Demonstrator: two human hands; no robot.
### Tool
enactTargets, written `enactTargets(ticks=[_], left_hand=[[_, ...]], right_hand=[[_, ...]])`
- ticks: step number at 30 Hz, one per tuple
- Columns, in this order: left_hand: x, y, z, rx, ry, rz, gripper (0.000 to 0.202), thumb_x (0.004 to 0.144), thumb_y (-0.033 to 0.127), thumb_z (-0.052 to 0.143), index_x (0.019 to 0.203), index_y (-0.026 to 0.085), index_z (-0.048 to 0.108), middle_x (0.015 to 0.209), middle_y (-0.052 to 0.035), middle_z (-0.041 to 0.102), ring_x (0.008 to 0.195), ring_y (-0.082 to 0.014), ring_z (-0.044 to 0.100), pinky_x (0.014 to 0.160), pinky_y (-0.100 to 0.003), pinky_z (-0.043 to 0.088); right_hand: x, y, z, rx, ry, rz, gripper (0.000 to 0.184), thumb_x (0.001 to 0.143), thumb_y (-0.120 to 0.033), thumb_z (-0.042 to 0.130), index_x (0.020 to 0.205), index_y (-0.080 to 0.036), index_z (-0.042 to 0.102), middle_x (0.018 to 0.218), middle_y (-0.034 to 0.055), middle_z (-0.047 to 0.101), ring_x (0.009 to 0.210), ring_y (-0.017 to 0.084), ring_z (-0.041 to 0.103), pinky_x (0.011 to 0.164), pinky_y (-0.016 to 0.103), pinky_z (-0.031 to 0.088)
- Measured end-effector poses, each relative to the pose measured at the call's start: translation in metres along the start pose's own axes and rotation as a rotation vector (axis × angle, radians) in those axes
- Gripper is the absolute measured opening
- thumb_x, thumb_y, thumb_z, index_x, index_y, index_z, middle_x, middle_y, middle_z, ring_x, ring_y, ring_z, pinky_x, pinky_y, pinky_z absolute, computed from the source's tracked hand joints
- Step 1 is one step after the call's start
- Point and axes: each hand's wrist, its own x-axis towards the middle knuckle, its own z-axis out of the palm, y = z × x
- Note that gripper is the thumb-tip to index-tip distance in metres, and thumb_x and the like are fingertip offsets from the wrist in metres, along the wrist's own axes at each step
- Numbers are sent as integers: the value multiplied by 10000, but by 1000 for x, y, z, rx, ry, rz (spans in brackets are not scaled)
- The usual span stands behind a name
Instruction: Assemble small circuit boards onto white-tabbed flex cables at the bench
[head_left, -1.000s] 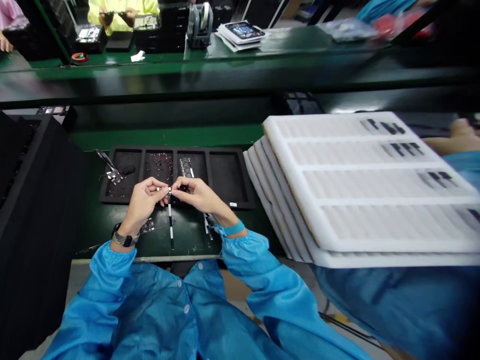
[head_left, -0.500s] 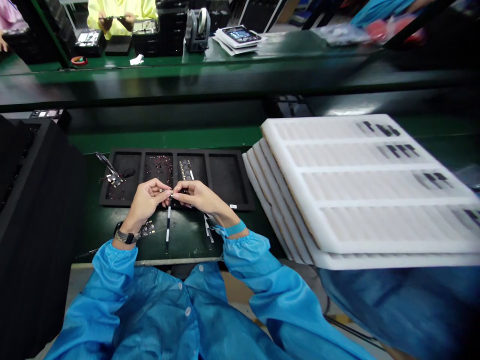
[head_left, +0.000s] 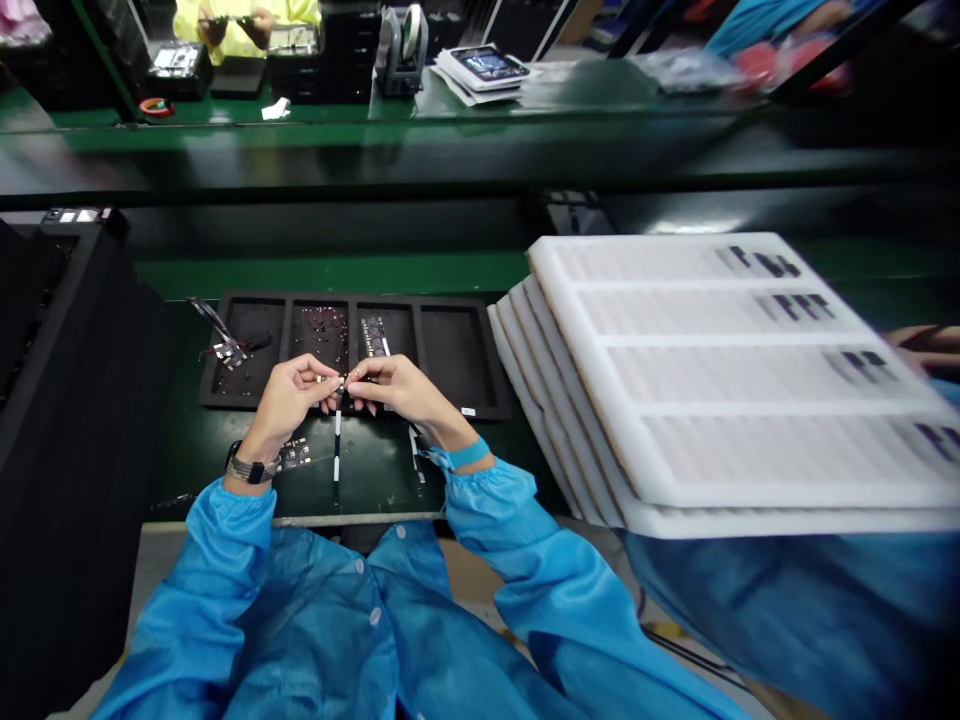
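Observation:
A narrow black ribbon cable [head_left: 337, 440] with white sections runs toward the table's front edge from between my fingertips. My left hand [head_left: 294, 398] is closed in a pinch at the cable's upper end, where a tiny pale part shows between the fingers. From the other side my right hand [head_left: 394, 390] pinches the same end; the exact contact is too small to make out. Both hands are over the front rim of a black foam tray [head_left: 459, 350]. Beside my left wrist lies a small circuit board panel [head_left: 295, 454]. Thin strips [head_left: 416, 455] lie near my right wrist.
The tray's compartments hold small red-wired parts [head_left: 324, 325], a board strip [head_left: 373, 337] and a cable bundle [head_left: 227, 348]. White foam trays [head_left: 592, 420] are stacked at right, with another person's hand [head_left: 926, 345] behind. Black foam [head_left: 82, 400] stands high at left.
Both hands keep their pinch at the cable end with only a slight shift. Another person's hand has come into view at the right edge. The view has shifted a little.

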Motion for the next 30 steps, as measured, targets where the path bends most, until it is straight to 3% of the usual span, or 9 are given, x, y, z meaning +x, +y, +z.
enactTargets(ticks=[10,20,25,30], left_hand=[[1,-4,-5,-63,66,19,417,636,401,972,827,141,709,633,-36,720,563,-156,674,528,-248,509],[2,-10,-2,-115,88,44,347,679,376,925,819,152,700,659,-43,727,583,-164,678,534,-259,506],[3,-10,-2,-119,113,46,334,678,360,923,822,145,711,635,-39,713,564,-154,660,523,-253,498],[4,-10,-2,-112,110,34,366,680,391,933,837,150,708,621,-36,706,555,-156,656,525,-260,501]], right_hand=[[7,5,6,19,84,-75,468,760,-589,908,857,-166,733,840,64,772,708,179,737,523,254,572],[8,4,9,37,169,-65,476,756,-594,907,863,-186,687,820,45,743,644,156,675,482,244,521],[5,4,7,38,108,-38,469,804,-584,871,950,-188,666,863,44,731,672,156,673,494,243,516],[3,7,1,-54,23,-45,547,746,-435,936,1133,-207,623,982,33,734,707,130,653,572,239,536]])
